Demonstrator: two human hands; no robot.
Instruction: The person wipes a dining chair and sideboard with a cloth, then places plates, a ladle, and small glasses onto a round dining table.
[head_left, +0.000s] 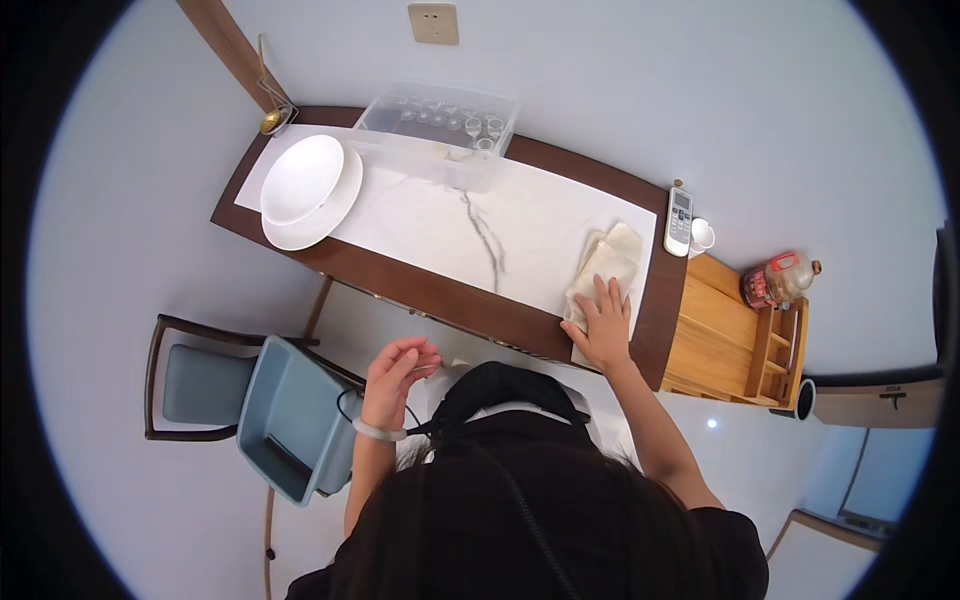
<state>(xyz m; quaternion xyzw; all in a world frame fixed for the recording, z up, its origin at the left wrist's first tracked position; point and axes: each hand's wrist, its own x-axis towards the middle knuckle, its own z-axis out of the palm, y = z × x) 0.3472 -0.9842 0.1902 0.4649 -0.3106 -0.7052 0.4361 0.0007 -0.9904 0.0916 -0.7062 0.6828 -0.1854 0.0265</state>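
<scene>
My right hand (606, 328) lies palm down, fingers spread, on a folded cream cloth (613, 259). The cloth rests at the right end of a white marble-patterned table mat (420, 232), which covers the top of a dark brown wooden table (442, 286). In front of the table's near edge, my left hand (397, 375) hovers with loosely curled fingers and a pale bangle at the wrist. I see nothing held in it. White plates or shallow bowls (304, 180) are stacked at the mat's left end. Toward the back stands a clear plastic bin (435, 161) containing several small stemmed glasses (472, 127).
An air-conditioner remote (679, 221) and a white cup (702, 235) sit at the right. Beyond are a wooden shelf unit (712, 337) and a red-handled plastic jug (780, 281). A blue-grey basin (300, 405) rests on a chair (202, 382) at left. A gold ladle (271, 120) stands in the back-left corner.
</scene>
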